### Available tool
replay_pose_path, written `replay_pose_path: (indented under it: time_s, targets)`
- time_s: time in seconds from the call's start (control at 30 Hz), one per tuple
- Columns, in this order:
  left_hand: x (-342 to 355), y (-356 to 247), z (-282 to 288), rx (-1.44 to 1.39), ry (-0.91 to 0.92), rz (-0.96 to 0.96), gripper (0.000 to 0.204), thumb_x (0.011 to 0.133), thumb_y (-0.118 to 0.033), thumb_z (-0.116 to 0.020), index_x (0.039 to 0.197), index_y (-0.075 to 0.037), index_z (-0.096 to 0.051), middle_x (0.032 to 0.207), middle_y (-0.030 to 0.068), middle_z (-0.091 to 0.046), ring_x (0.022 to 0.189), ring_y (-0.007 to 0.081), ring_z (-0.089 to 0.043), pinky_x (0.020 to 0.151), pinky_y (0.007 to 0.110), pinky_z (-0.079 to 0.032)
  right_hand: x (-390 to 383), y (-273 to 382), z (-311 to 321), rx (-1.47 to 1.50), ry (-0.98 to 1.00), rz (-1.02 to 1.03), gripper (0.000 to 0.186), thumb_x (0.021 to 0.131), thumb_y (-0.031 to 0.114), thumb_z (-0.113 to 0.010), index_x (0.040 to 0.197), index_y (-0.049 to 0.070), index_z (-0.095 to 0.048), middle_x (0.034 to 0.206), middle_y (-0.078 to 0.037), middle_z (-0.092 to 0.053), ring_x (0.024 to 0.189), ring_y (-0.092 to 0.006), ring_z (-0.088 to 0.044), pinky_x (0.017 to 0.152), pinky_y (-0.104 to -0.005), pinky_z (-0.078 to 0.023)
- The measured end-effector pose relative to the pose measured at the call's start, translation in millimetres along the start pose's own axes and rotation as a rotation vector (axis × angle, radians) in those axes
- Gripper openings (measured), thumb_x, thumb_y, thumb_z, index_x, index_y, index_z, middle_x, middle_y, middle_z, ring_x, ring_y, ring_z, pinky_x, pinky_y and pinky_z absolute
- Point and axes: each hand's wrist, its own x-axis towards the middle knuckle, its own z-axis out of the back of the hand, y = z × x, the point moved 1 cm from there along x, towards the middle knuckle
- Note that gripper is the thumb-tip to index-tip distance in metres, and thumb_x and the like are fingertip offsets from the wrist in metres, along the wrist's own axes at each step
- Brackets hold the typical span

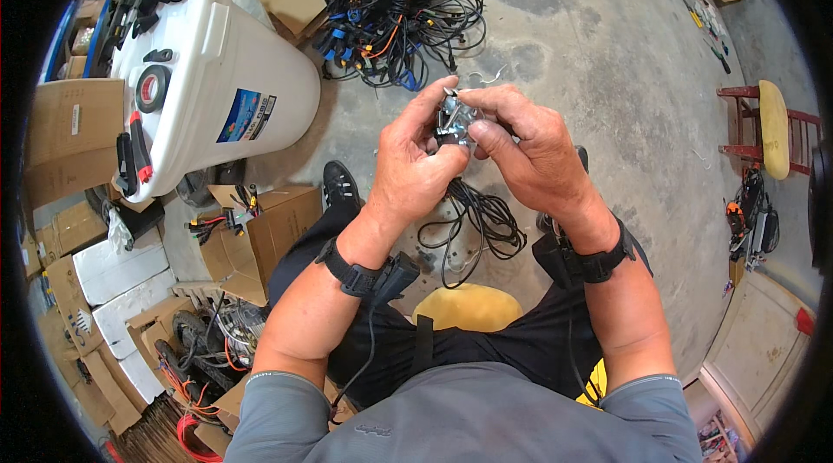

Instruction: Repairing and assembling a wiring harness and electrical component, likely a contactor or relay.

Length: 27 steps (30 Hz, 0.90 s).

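Observation:
Between my two hands, in front of my chest, is a small shiny object (455,121), silvery and dark with a clear, glossy look. Fingers cover much of it, so its exact kind does not show. My left hand (411,161) grips it from the left, thumb and fingertips curled around its edge. On the other side, my right hand (528,140) pinches it with the thumb pressed on its face. Below the hands lies a loosely looped black cable (490,233); whether it joins the held object I cannot tell.
Ahead, a tangled pile of black and blue cables (390,25) lies on the concrete floor. A large white bucket (286,98) at left carries a roll of black tape (153,88) on its lid. An open cardboard box (276,242) stands nearer. A yellow-seated stool (772,129) is at right.

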Motion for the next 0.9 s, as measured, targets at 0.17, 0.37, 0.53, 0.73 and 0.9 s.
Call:
replay_pose_path:
  time_s: [0.17,0.37,0.53,0.73,0.9]
  targets:
    - [-0.2,-0.3,-0.9,0.006,0.003,0.02,0.063,0.077,0.004,-0.057,0.139,0.007,-0.044,0.111,0.0093,-0.061,0.095,0.0114,-0.06,0.081,0.026,-0.051,-0.2,-0.1,0.9,0.001,0.001,-0.01,0.023,0.088,0.003,-0.061,0.11,-0.001,-0.063,0.096,-0.018,-0.068,0.079,-0.0316,-0.068,0.07,-0.037,-0.054]
    - [-1.3,6.3,-5.3,-0.068,0.001,0.021,0.067,0.078,0.006,-0.062,0.141,0.008,-0.039,0.114,0.0107,-0.06,0.095,0.0122,-0.061,0.078,0.025,-0.052,3.6,6.7,7.9,0.148,0.019,-0.187,0.023,0.091,0.002,-0.058,0.113,-0.003,-0.063,0.094,-0.013,-0.068,0.077,-0.0181,-0.068,0.067,-0.0304,-0.054]
    - [0.6,0.3,-4.5,-0.107,0.056,0.059,0.067,0.08,0.008,-0.061,0.142,0.009,-0.037,0.116,0.0117,-0.059,0.096,0.014,-0.062,0.077,0.026,-0.053,5.8,9.3,11.7,0.199,0.0,-0.256,0.025,0.094,0.004,-0.054,0.116,-0.003,-0.064,0.094,-0.007,-0.067,0.073,-0.0106,-0.063,0.065,-0.0257,-0.054]
    - [0.1,-6.1,-2.4,-0.106,0.026,0.062,0.064,0.082,0.009,-0.06,0.141,0.009,-0.037,0.118,0.0131,-0.058,0.097,0.0159,-0.064,0.075,0.027,-0.055,7.9,7.7,13.6,0.244,-0.015,-0.344,0.025,0.096,0.007,-0.055,0.117,-0.002,-0.063,0.09,-0.004,-0.066,0.073,-0.0067,-0.06,0.063,-0.0238,-0.051]
    - [3.1,-1.8,0.0,-0.11,-0.048,0.023,0.06,0.081,0.01,-0.06,0.139,0.008,-0.041,0.123,0.0144,-0.054,0.095,0.0168,-0.065,0.072,0.026,-0.055,7.0,-1.5,11.9,0.344,-0.056,-0.338,0.03,0.094,0.006,-0.057,0.123,-0.003,-0.059,0.087,-0.002,-0.064,0.071,-0.0058,-0.057,0.064,-0.0223,-0.049]
